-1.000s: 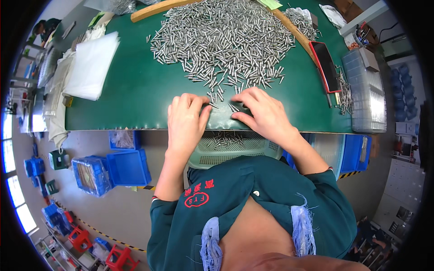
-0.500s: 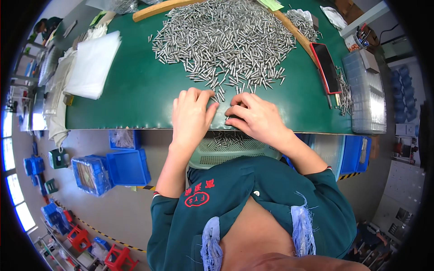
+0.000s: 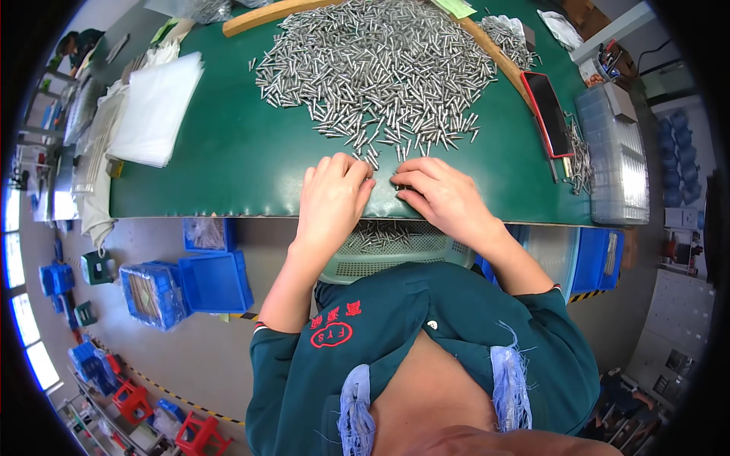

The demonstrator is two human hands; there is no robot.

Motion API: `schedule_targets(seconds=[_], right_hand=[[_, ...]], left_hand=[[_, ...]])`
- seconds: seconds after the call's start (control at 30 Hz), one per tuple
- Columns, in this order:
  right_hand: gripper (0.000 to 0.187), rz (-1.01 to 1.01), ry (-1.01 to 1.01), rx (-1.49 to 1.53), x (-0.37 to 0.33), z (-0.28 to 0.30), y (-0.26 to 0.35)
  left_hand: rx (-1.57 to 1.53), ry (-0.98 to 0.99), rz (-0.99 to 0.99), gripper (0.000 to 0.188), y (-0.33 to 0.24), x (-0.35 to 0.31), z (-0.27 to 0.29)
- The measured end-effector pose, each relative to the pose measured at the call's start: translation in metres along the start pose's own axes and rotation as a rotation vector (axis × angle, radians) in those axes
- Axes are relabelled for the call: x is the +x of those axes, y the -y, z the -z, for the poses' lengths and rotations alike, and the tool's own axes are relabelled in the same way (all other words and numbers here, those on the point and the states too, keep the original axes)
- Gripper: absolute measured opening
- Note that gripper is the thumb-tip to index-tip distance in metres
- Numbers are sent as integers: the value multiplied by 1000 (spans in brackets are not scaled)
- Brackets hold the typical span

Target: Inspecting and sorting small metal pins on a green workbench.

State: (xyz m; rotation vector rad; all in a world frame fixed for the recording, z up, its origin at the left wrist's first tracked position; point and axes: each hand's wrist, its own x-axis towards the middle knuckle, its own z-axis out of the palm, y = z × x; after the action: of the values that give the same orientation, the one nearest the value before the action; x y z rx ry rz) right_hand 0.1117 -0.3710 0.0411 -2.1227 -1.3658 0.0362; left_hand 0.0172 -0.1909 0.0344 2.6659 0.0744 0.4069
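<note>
A wide heap of small silvery metal pins covers the far middle of the green table. My left hand rests by the heap's near tip, thumb and fingers drawn together; what they hold, if anything, is hidden. A few loose pins lie just beyond its fingertips. Across a narrow gap, my right hand is closed, with a small metal pin showing between thumb and fingers. Below the table edge, a pale green perforated basket in front of me contains more pins.
Curved wooden strips border the heap. A red-edged phone lies to the right, beside more pins and stacked clear plastic trays. White sheets lie at left. Blue crates stand on the floor.
My right hand has shifted slightly right and away from the table edge, widening the gap between the hands. My left hand has moved a little to the right, its fingers more drawn in.
</note>
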Motion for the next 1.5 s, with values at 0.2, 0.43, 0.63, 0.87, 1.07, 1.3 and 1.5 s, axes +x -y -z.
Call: schedule_targets(seconds=[0.2, 0.43, 0.63, 0.87, 1.07, 1.3, 1.5], right_hand=[[21, -106, -38, 56, -9, 5, -3], [19, -176, -13, 82, -19, 14, -4], [18, -85, -39, -61, -11, 10, 2], [17, -17, -72, -113, -13, 0, -4], [22, -61, -117, -84, -14, 0, -2], [24, -51, -78, -100, -7, 0, 0], [26, -38, -21, -76, -12, 2, -2]], left_hand=[[-51, 13, -46, 10, -9, -4, -7], [-145, 22, -77, 15, -16, 3, -9], [-15, -66, -113, 20, -14, 29, -18], [125, 5, -123, 18, -13, 29, -14], [20, 52, -89, 19, -19, 6, -7], [-8, 49, -102, 16, -17, -4, -5], [36, 2, -2, 12, -21, 2, -6]])
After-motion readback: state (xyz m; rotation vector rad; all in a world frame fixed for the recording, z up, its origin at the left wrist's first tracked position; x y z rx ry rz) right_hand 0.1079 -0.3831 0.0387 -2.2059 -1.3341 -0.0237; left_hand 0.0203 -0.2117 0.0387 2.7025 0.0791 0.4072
